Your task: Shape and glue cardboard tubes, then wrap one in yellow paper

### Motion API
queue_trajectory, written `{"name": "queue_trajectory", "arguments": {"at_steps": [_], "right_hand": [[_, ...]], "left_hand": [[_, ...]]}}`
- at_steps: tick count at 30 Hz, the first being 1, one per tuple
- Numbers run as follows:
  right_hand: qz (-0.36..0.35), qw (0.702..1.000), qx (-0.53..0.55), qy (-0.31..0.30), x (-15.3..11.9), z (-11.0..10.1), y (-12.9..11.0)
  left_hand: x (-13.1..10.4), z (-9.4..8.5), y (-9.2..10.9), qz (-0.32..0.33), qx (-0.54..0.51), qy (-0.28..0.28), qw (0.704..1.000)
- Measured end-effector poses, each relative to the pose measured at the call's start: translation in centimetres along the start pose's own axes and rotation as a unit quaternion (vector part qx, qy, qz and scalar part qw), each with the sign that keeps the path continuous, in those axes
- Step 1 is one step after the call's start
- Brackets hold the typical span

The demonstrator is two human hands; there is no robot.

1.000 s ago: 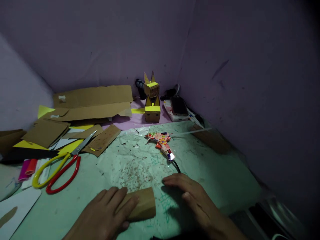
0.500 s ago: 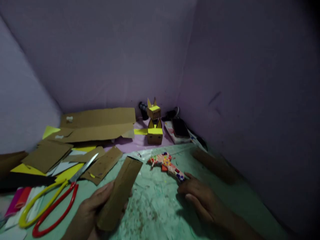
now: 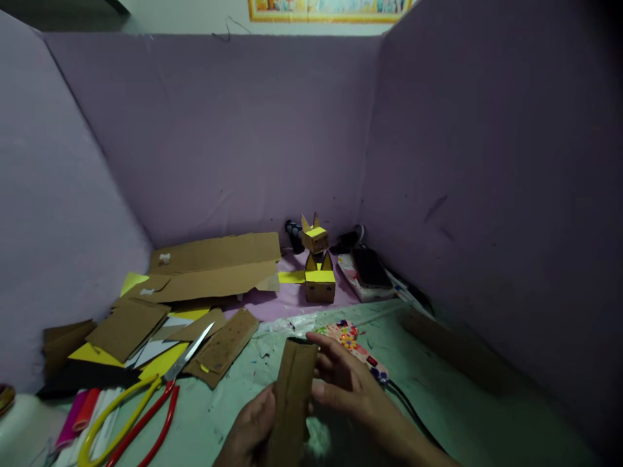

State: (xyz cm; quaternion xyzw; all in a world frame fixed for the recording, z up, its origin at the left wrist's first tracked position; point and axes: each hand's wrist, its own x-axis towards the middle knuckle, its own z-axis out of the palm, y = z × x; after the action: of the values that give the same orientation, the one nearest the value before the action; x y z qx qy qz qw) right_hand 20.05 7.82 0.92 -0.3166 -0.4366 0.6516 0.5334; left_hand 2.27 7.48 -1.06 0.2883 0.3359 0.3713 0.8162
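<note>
Cardboard tube (image 3: 293, 395) | left grip (image 3: 254, 418): wrapped around its lower part | right grip (image 3: 350, 388): half-spread beside its upper end

No text, label, brand, number or sign can be read.

Small craft nook: purple panels (image 3: 219, 130) box in a table (image 3: 233, 389); scissors (image 3: 171, 375), cardboard sheets (image 3: 214, 277) and markers (image 3: 86, 410) at lower left, glue gun (image 3: 370, 364) at lower centre, yellow-bordered picture (image 3: 331, 8) at top edge. Home or workshop: can't tell.
</note>
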Motion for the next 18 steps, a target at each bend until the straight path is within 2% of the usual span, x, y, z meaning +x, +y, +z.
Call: {"name": "queue_trajectory", "arguments": {"at_steps": [4, 8, 12, 18], "right_hand": [[-0.017, 0.999, -0.021, -0.017, -1.0, -0.3, -0.3], [-0.020, 0.998, -0.058, -0.021, -1.4, -0.3, -0.7], [-0.013, 0.996, -0.076, -0.035, -1.1, -0.5, -0.7], [0.004, 0.997, -0.050, -0.058, -1.0, -0.3, -1.0]], "left_hand": [[0.1, 0.6, -0.8, 0.063, 0.080, -0.009, 0.995], [0.0, 1.2, -1.2, 0.123, 0.107, -0.040, 0.986], [-0.5, 1.4, -0.9, 0.110, 0.139, -0.059, 0.982], [-0.5, 1.2, -0.4, 0.111, 0.159, -0.055, 0.979]]}}
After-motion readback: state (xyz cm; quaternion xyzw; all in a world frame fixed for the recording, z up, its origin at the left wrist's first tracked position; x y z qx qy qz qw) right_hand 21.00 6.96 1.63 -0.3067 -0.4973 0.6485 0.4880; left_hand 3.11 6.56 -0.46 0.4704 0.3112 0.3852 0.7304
